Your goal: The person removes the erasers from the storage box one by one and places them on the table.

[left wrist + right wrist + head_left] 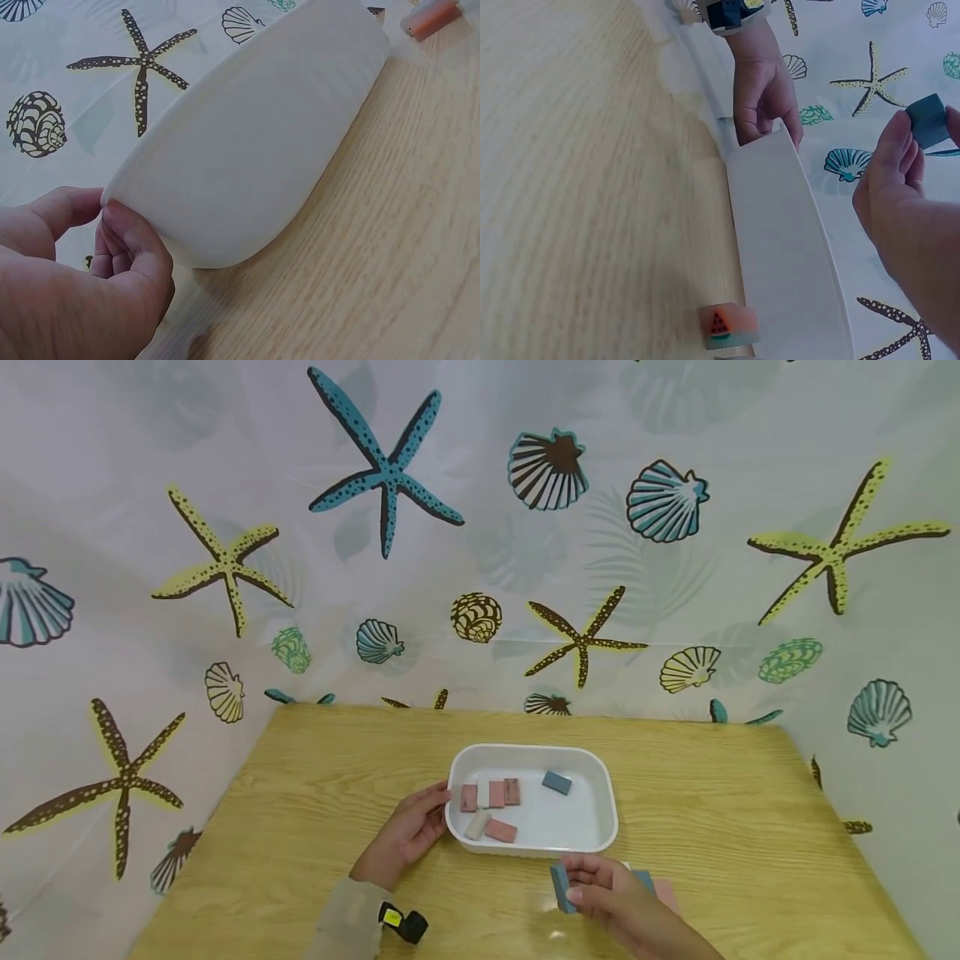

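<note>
A white plastic tray (540, 853) with rounded corners stands on the table. My left hand (408, 831) pinches its left rim between thumb and fingers, as the left wrist view (112, 262) also shows. In front of the tray's near side, my right hand (611, 893) holds a small blue rectangular block (562, 887) upright between thumb and fingertips. Inside the tray, several pink blocks (500, 831) and two whitish blocks (477, 824) lie toward the left, and another blue block (557, 782) lies at the back right.
Beyond my right hand, partly hidden by it, lie a blue block (643, 878) and a pink block (666, 893). One block with a watermelon print (729, 325) sits beside the tray. A shell-patterned cloth (480, 543) surrounds the wooden table (720, 810).
</note>
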`<control>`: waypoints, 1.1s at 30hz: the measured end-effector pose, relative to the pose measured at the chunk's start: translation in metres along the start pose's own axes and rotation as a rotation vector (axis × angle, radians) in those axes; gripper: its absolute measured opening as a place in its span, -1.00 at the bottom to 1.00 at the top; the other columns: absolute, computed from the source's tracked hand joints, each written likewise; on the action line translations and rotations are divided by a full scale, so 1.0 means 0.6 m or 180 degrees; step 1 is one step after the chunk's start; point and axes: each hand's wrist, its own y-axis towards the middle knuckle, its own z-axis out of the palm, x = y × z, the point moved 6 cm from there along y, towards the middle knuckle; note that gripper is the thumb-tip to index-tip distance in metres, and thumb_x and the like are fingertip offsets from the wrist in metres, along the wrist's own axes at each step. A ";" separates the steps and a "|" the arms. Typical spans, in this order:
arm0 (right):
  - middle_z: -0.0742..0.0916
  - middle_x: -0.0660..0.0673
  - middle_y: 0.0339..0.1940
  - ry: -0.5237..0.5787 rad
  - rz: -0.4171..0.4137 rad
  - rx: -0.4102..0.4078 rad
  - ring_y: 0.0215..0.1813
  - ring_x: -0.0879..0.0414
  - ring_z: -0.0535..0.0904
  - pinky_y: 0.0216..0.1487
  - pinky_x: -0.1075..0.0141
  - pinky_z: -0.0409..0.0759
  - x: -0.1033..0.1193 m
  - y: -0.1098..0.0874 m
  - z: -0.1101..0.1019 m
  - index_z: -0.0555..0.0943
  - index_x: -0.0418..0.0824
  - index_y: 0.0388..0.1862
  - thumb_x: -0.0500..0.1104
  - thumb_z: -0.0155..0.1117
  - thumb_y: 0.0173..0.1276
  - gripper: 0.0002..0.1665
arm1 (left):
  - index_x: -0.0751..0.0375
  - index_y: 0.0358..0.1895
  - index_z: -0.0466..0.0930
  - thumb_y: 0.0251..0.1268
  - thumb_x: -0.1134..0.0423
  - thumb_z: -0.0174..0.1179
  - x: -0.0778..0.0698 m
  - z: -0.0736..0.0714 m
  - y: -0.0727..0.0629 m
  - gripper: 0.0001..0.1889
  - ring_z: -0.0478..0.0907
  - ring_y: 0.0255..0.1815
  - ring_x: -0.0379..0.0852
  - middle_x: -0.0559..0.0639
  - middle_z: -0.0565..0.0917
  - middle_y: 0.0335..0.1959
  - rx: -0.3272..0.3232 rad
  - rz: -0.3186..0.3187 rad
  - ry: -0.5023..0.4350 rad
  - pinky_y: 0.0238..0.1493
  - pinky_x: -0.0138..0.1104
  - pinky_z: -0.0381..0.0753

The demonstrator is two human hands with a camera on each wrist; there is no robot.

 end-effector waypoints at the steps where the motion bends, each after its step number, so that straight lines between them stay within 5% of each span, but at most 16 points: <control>1: 0.59 -0.02 -0.10 -0.0023 0.0036 -0.0022 -0.10 0.22 0.52 -0.03 0.40 0.51 -0.007 -0.003 0.001 0.44 -0.24 0.07 -0.39 -0.08 0.40 -0.70 | 0.48 0.32 0.13 0.35 0.41 0.02 -0.002 0.001 -0.001 -0.48 0.48 -0.13 -0.16 0.17 0.48 0.03 0.0001 -0.0002 0.0018 -0.10 -0.39 0.52; 5: 0.59 -0.04 -0.11 -0.0250 0.0187 -0.0245 -0.08 0.19 0.50 -0.03 0.38 0.50 -0.028 -0.012 -0.002 0.45 -0.29 0.06 -0.35 -0.02 0.39 -0.72 | 0.48 0.31 0.13 0.34 0.42 0.02 -0.002 0.001 -0.004 -0.49 0.48 -0.12 -0.15 0.15 0.50 0.00 -0.0022 -0.0027 0.0048 -0.06 -0.36 0.52; 11: 0.60 -0.08 -0.21 -0.1181 0.0460 -0.0734 -0.15 0.10 0.50 -0.14 0.38 0.52 -0.051 -0.012 -0.014 0.46 -0.43 0.02 -0.23 0.22 0.28 -0.61 | 0.48 0.31 0.14 0.34 0.42 0.02 0.000 0.001 -0.005 -0.49 0.49 -0.11 -0.14 0.14 0.52 -0.02 -0.0030 -0.0021 -0.0001 -0.03 -0.34 0.51; 17: 0.58 -0.06 -0.36 -0.2258 0.0401 -0.1337 -0.29 0.08 0.50 -0.31 0.37 0.54 -0.069 -0.010 -0.035 0.55 -0.37 -0.14 -0.17 0.40 0.10 -0.59 | 0.47 0.31 0.14 0.35 0.41 0.02 -0.002 0.002 -0.006 -0.49 0.47 -0.08 -0.13 0.15 0.50 0.01 -0.0033 -0.0012 0.0016 0.01 -0.32 0.49; 27: 0.56 -0.03 -0.44 -0.3212 -0.0016 -0.1657 -0.39 0.18 0.50 -0.40 0.41 0.52 -0.063 -0.005 -0.034 0.54 -0.39 -0.23 -0.26 0.43 0.03 -0.65 | 0.48 0.29 0.16 0.34 0.42 0.02 -0.002 0.003 -0.005 -0.51 0.48 -0.09 -0.13 0.16 0.52 -0.01 -0.0043 0.0001 -0.0009 -0.03 -0.32 0.51; 33: 0.55 0.02 -0.45 -0.4048 0.0010 -0.2088 -0.39 0.21 0.46 -0.39 0.37 0.49 -0.054 0.000 -0.029 0.56 -0.31 -0.25 -0.24 0.45 -0.01 -0.66 | 0.48 0.29 0.15 0.35 0.43 0.00 -0.003 0.005 -0.006 -0.51 0.48 -0.08 -0.12 0.16 0.52 -0.01 -0.0017 -0.0010 -0.0002 -0.01 -0.31 0.51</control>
